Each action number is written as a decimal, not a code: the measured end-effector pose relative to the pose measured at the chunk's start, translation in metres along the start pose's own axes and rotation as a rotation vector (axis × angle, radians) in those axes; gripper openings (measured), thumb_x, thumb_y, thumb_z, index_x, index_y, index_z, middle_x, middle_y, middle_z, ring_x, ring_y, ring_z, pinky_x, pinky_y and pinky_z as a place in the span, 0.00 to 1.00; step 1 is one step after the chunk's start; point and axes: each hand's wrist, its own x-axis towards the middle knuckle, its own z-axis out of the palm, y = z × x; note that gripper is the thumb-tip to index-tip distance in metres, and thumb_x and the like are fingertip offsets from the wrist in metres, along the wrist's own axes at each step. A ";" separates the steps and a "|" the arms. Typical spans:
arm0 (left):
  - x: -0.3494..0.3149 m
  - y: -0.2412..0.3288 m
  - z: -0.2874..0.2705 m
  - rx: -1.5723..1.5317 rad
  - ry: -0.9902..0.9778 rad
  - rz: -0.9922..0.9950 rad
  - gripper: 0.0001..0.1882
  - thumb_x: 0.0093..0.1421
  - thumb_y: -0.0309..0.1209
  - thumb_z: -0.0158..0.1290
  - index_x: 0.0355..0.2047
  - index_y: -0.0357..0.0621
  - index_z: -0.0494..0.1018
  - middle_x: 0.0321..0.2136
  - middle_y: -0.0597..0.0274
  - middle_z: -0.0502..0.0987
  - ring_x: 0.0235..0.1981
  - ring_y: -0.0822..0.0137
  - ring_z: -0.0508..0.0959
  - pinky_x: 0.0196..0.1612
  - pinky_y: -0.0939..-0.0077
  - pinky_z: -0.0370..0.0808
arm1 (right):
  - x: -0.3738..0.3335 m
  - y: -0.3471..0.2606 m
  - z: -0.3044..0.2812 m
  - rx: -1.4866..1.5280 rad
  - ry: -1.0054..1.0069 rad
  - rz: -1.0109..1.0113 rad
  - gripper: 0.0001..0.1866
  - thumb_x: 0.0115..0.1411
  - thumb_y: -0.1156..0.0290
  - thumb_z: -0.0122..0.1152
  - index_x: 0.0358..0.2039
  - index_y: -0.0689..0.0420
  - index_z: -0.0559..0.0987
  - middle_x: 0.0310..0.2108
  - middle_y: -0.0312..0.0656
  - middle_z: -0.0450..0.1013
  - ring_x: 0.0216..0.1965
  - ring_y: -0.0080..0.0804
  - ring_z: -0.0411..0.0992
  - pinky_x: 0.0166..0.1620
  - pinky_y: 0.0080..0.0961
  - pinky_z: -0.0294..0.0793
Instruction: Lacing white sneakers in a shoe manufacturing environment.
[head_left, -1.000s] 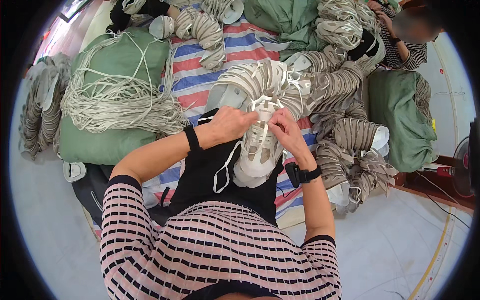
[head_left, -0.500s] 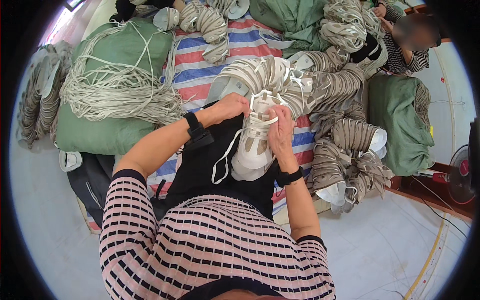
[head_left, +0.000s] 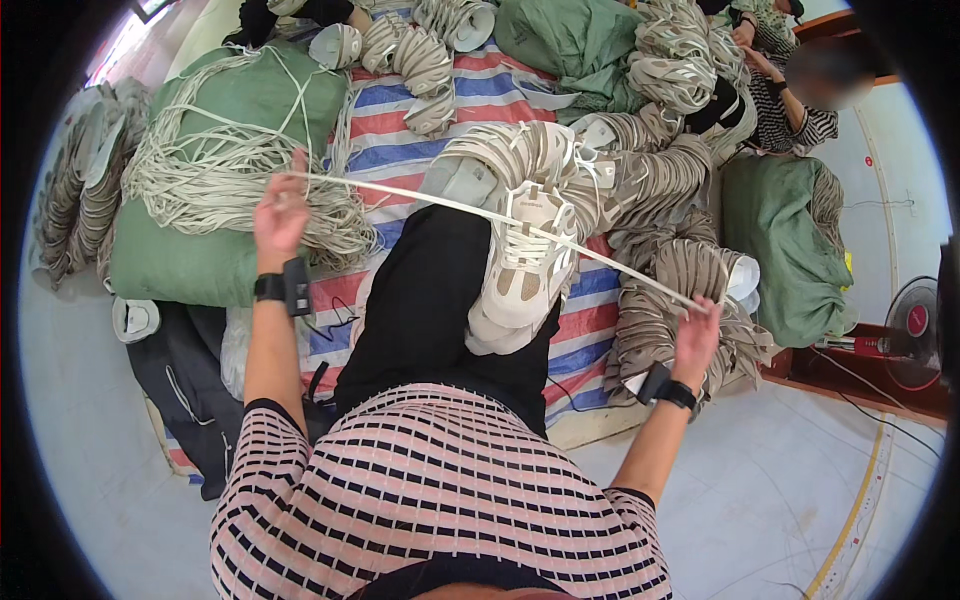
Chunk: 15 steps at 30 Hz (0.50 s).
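A pale shoelace is drawn taut between my hands and crosses the shoe upper's lacing area. My left hand pinches one end, raised in front of the bundle of loose laces. The other end is gripped by my right hand, out to the right over the stacked uppers. Between them, a white and beige shoe upper rests on my lap, toe toward me, with lace rows across its front. Whether the taut lace runs through the top eyelets, I cannot tell. Beyond it curves a row of nested shoe uppers.
Loose laces lie heaped on a green sack at left. Stacked uppers sit at right, near another green sack and a fan. A striped sheet covers the floor. A co-worker sits at far right.
My hands have moved from the shoe upper far out to both sides, pulling the lace straight. The loop that hung beside the shoe is gone.
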 end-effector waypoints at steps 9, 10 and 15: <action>-0.078 0.079 -0.053 0.352 0.333 0.543 0.13 0.60 0.27 0.44 0.44 0.35 0.66 0.39 0.60 0.71 0.25 0.71 0.64 0.27 0.81 0.62 | -0.026 0.006 -0.137 0.099 0.507 0.114 0.11 0.62 0.65 0.44 0.35 0.58 0.72 0.29 0.37 0.69 0.33 0.31 0.67 0.41 0.30 0.67; -0.083 0.092 -0.068 0.601 0.463 0.652 0.11 0.60 0.26 0.44 0.43 0.35 0.67 0.37 0.60 0.72 0.27 0.71 0.66 0.29 0.80 0.64 | -0.026 0.010 -0.147 -0.237 0.493 0.080 0.09 0.61 0.67 0.43 0.33 0.57 0.71 0.26 0.36 0.65 0.30 0.31 0.64 0.38 0.28 0.65; -0.038 0.043 -0.071 2.050 0.796 1.224 0.07 0.53 0.21 0.44 0.31 0.37 0.72 0.27 0.59 0.74 0.41 0.60 0.69 0.44 0.67 0.66 | -0.001 0.008 -0.119 -0.528 0.418 0.017 0.08 0.60 0.70 0.41 0.23 0.51 0.64 0.14 0.30 0.49 0.17 0.26 0.49 0.23 0.23 0.53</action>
